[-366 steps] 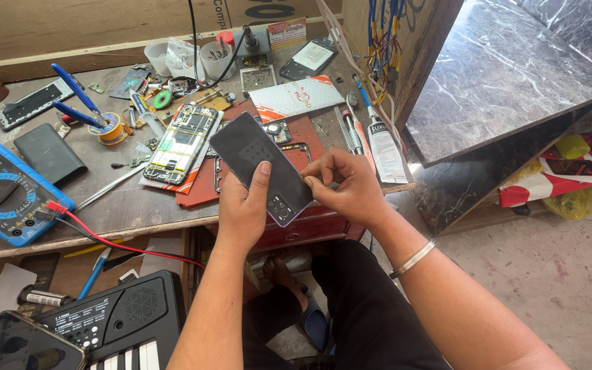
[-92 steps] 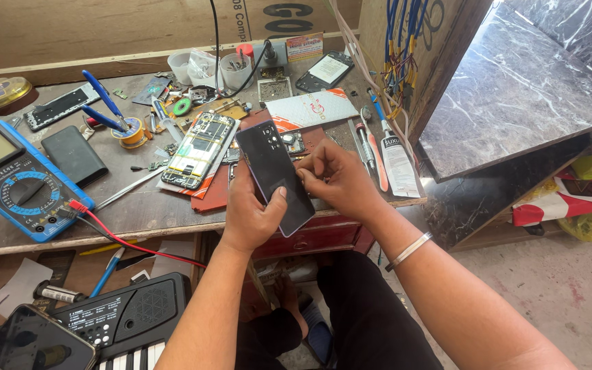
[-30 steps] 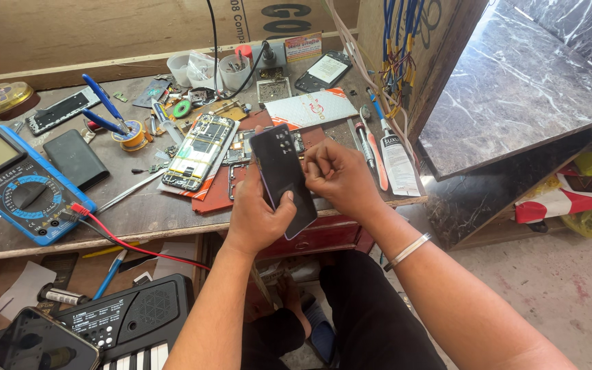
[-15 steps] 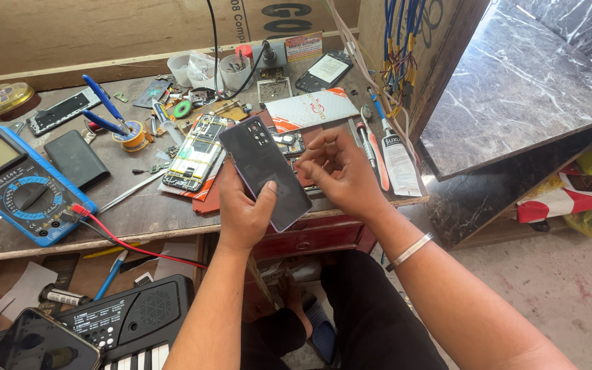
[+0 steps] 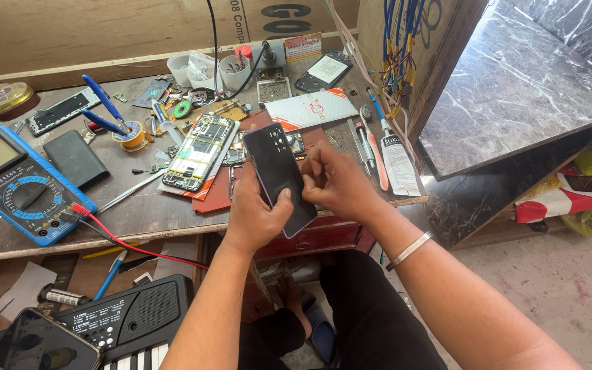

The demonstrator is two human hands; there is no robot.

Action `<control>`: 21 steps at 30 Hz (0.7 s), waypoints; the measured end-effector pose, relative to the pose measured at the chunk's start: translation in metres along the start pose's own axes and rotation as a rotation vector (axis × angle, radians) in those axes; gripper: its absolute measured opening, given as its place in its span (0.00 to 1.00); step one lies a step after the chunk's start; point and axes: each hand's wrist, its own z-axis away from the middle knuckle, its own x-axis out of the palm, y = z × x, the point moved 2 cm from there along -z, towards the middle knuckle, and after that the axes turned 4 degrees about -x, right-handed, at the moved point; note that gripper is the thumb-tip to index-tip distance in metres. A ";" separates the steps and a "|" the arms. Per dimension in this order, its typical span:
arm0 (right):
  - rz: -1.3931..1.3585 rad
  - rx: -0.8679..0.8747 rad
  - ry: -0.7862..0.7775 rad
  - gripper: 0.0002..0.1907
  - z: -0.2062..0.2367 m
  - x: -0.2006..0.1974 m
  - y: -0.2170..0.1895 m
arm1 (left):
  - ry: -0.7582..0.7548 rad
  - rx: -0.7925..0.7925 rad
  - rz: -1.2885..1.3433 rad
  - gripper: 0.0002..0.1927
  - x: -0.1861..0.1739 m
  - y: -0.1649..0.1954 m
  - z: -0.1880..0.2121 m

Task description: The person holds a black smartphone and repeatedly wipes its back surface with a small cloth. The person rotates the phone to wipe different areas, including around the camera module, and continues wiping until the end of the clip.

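Observation:
My left hand (image 5: 255, 212) grips a dark glossy phone back cover (image 5: 277, 171) from below, thumb pressed on its lower face; camera holes show near its top. My right hand (image 5: 337, 181) pinches the cover's right edge with curled fingers. Both hands hover over the front edge of the wooden workbench (image 5: 138, 212), above a red mat (image 5: 217, 195). An opened phone (image 5: 198, 152) with its circuit board exposed lies on the bench just left of the cover.
A blue multimeter (image 5: 18, 185) with a red lead sits at the left, a black flat case (image 5: 77, 159) beside it. Blue pliers (image 5: 104, 103), small cups, screwdrivers and a glue tube (image 5: 400, 164) crowd the bench. A keyboard (image 5: 125, 325) lies below; a marble slab (image 5: 515, 82) stands right.
The cover has been turned and tilted in my hands, more upright a second ago, now slanting again. My right fingers keep working along its right edge.

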 end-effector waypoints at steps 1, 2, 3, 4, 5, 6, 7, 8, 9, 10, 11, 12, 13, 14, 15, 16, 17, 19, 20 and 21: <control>0.029 -0.005 -0.007 0.18 0.000 0.000 0.000 | -0.012 -0.001 0.017 0.36 0.000 0.001 0.000; 0.045 -0.023 -0.005 0.18 0.000 0.000 0.001 | -0.007 0.004 0.004 0.36 0.000 0.000 -0.001; 0.061 -0.040 -0.004 0.18 0.001 -0.001 0.001 | -0.002 0.009 -0.009 0.36 0.001 0.001 -0.001; 0.077 -0.059 -0.004 0.18 0.001 -0.001 0.003 | 0.004 0.013 -0.021 0.36 0.001 0.000 -0.001; -0.026 -0.031 0.004 0.17 0.002 -0.001 0.005 | 0.032 0.005 -0.005 0.34 0.000 -0.001 -0.001; -0.129 -0.003 0.013 0.16 0.005 -0.002 0.009 | 0.060 -0.003 0.012 0.33 -0.001 -0.003 0.000; -0.231 0.024 0.022 0.16 0.006 -0.003 0.012 | 0.088 -0.010 0.028 0.31 -0.002 -0.004 0.000; -0.336 0.034 0.024 0.14 0.007 -0.005 0.016 | 0.102 -0.005 0.038 0.31 -0.004 -0.005 0.000; -0.442 0.045 0.025 0.13 0.007 -0.007 0.019 | 0.116 -0.001 0.048 0.30 -0.005 -0.007 0.000; -0.548 0.058 0.026 0.12 0.008 -0.007 0.022 | 0.130 0.001 0.059 0.30 -0.006 -0.008 0.001; -0.570 0.058 0.010 0.12 0.009 -0.007 0.023 | 0.131 -0.011 0.086 0.31 -0.006 -0.009 0.002; -0.592 0.057 -0.006 0.12 0.009 -0.007 0.023 | 0.133 -0.022 0.113 0.32 -0.005 -0.011 0.001; -0.613 0.056 -0.022 0.12 0.010 -0.007 0.023 | 0.134 -0.033 0.140 0.33 -0.005 -0.012 0.002; -0.589 0.092 -0.048 0.13 0.010 -0.006 0.021 | 0.133 -0.025 0.138 0.31 -0.006 -0.012 0.002; -0.564 0.130 -0.072 0.14 0.010 -0.005 0.019 | 0.132 -0.016 0.138 0.30 -0.007 -0.012 0.002; -0.539 0.166 -0.097 0.15 0.009 -0.005 0.015 | 0.130 -0.007 0.137 0.28 -0.007 -0.012 0.001; -0.477 0.111 -0.083 0.15 0.008 -0.006 0.010 | 0.135 -0.009 0.138 0.28 -0.008 -0.012 0.001; -0.355 0.002 -0.056 0.15 0.005 -0.008 -0.001 | 0.145 -0.011 0.140 0.26 -0.009 -0.012 0.001; -0.359 0.028 -0.047 0.15 0.003 -0.008 -0.004 | 0.140 -0.019 0.160 0.26 -0.008 -0.012 0.001; -0.363 0.055 -0.039 0.15 0.001 -0.007 -0.007 | 0.135 -0.027 0.179 0.26 -0.008 -0.012 0.001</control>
